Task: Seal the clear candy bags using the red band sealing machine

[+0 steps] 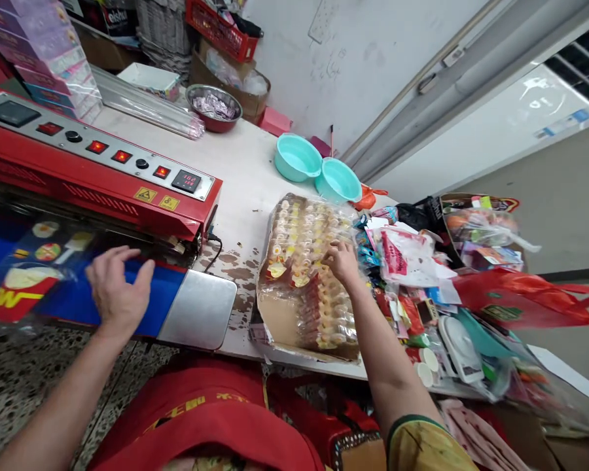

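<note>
My left hand point(120, 288), fingers spread and thumb out, hovers over the blue belt point(164, 304) of a red sealing machine point(93, 176). Just left of it, on the belt, lies a clear plastic bag point(34, 271) with toy food pieces: a red fries box with a yellow W, a fried egg and a white spatula-like piece. My right hand point(342, 261) is over an open cardboard box point(279, 317), its bent fingers closed at the clear plastic packets point(307, 229) standing in rows inside. The fingertips are partly hidden among them.
A metal plate point(201, 307) ends the belt. Two turquoise basins point(298, 157) and a metal bowl of small sachets point(214, 108) stand behind. At right are a heap of packaging point(407, 255), a white scale point(460, 347) and a red bag point(515, 297). A black cable point(218, 252) hangs beside the machine.
</note>
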The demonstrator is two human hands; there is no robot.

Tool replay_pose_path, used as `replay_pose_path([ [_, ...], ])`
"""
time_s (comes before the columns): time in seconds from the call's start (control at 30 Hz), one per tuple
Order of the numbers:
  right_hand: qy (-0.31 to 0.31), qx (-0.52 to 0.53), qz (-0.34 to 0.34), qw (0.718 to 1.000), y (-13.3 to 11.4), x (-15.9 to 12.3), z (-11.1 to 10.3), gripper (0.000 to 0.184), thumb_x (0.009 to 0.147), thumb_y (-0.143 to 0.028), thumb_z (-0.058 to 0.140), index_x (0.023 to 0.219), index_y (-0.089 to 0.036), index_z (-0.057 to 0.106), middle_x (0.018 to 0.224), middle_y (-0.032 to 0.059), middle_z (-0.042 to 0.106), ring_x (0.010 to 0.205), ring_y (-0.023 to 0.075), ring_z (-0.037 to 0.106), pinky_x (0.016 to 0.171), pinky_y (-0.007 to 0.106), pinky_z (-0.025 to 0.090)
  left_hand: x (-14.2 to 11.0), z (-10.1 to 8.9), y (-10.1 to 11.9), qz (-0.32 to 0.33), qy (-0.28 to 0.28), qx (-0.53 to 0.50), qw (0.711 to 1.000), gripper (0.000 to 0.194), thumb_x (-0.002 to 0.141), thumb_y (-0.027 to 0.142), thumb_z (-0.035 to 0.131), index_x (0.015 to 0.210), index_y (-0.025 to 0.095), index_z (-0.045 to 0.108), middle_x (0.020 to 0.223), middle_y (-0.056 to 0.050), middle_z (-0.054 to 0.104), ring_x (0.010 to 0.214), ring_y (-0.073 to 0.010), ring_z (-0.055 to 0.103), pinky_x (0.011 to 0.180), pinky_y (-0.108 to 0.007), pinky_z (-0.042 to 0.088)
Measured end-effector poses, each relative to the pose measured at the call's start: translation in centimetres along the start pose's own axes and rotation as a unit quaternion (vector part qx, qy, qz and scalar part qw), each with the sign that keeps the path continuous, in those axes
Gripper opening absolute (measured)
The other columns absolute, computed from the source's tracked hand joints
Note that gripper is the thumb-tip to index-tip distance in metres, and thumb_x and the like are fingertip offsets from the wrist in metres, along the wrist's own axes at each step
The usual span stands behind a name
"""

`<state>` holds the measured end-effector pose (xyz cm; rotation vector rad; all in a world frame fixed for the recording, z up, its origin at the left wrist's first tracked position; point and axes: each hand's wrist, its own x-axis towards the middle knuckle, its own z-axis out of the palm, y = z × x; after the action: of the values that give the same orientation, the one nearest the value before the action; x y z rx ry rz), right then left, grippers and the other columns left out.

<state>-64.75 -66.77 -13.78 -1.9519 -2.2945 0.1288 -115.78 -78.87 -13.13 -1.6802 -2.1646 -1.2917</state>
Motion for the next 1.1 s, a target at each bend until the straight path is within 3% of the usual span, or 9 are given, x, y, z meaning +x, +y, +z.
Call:
replay_pose_path([
  [0.13,0.012,0.151,-0.092,0.984,-2.6,-1.6,-2.8,0.022,0.077,-0.036,0.075,0.065,-0.019,0.068,0.124,0.0133,0.061,0.116,0.0311,0.055,0.101,0.05,0.041,-3.0,1.0,3.4,0.014,-0.107,-0.048,0.993,0.022,0.085,0.038,0.059,0.096,0.02,0.065,0.114,-0.01,0.063,0.11,-0.0273,0.057,0.097,-0.041,0.043],
  [0.23,0.039,0.297,-0.114,0.947,-6.5,-3.7,-6.8,0.023,0.08,-0.04,0.071,0.068,-0.02,0.068,0.108,0.0086,0.071,0.097,0.0241,0.067,0.088,0.041,0.052,-3.8,1.2,5.5,-0.021,-0.194,-0.124,0.973,0.021,0.087,0.037,0.055,0.095,0.021,0.065,0.107,-0.008,0.065,0.103,-0.0236,0.06,0.092,-0.037,0.046],
  [0.37,0.131,0.378,-0.106,0.91,-11.1,-5.7,-11.8,0.011,0.077,-0.032,0.076,0.073,-0.021,0.072,0.082,0.0047,0.074,0.083,0.0228,0.071,0.077,0.036,0.056,-2.6,1.1,9.5,-0.091,-0.297,-0.24,0.92,0.022,0.085,0.038,0.058,0.097,0.022,0.065,0.098,-0.004,0.069,0.09,-0.0192,0.064,0.084,-0.033,0.049],
  [0.47,0.15,0.446,-0.092,0.877,-14.0,-6.2,-13.4,0.01,0.072,-0.029,0.081,0.073,-0.022,0.074,0.082,0.0053,0.075,0.08,0.0235,0.071,0.076,0.038,0.058,-0.4,0.9,13.2,-0.13,-0.332,-0.375,0.856,0.043,0.078,0.041,0.069,0.115,0.021,0.06,0.113,-0.008,0.067,0.102,-0.0206,0.063,0.092,-0.033,0.048],
  [0.57,0.078,0.524,-0.081,0.844,-17.0,-5.8,-12.2,0.013,0.069,-0.031,0.083,0.071,-0.021,0.074,0.082,0.0064,0.075,0.078,0.0234,0.072,0.072,0.037,0.059,1.8,0.9,15.8,-0.186,-0.366,-0.508,0.757,0.067,0.071,0.044,0.077,0.128,0.019,0.053,0.123,-0.012,0.062,0.109,-0.0234,0.061,0.09,-0.033,0.05],
  [0.63,0.016,0.564,-0.071,0.822,-18.9,-5.3,-10.2,0.015,0.068,-0.033,0.083,0.07,-0.02,0.075,0.081,0.0065,0.075,0.078,0.0226,0.071,0.072,0.035,0.059,2.6,1.1,16.3,-0.25,-0.381,-0.541,0.707,0.06,0.068,0.045,0.079,0.117,0.016,0.062,0.108,-0.012,0.068,0.093,-0.0219,0.066,0.077,-0.031,0.053],
  [0.7,-0.021,0.587,-0.054,0.808,-20.4,-4.8,-7.7,0.017,0.066,-0.035,0.084,0.069,-0.02,0.075,0.079,0.0058,0.075,0.075,0.0209,0.071,0.069,0.032,0.058,2.7,1.4,15.9,-0.317,-0.367,-0.537,0.69,0.047,0.063,0.044,0.081,0.094,0.012,0.069,0.086,-0.009,0.07,0.071,-0.0176,0.065,0.063,-0.027,0.051],
  [0.87,-0.077,0.606,0.019,0.792,-22.7,-3.8,-2.4,0.025,0.06,-0.04,0.084,0.07,-0.019,0.075,0.073,0.0045,0.074,0.065,0.0172,0.066,0.062,0.029,0.054,0.9,2.7,12.6,-0.403,-0.26,-0.507,0.716,0.037,0.055,0.042,0.081,0.072,0.011,0.068,0.073,-0.007,0.069,0.057,-0.0153,0.06,0.049,-0.024,0.046],
  [1.1,-0.123,0.65,0.108,0.742,-25.6,-3.5,1.3,0.032,0.05,-0.038,0.088,0.07,-0.017,0.075,0.067,0.0038,0.072,0.059,0.015,0.062,0.059,0.027,0.051,-1.2,5.6,8.0,-0.436,-0.168,-0.434,0.77,0.031,0.059,0.041,0.076,0.067,0.013,0.064,0.061,-0.004,0.065,0.05,-0.013,0.056,0.048,-0.022,0.044],
])
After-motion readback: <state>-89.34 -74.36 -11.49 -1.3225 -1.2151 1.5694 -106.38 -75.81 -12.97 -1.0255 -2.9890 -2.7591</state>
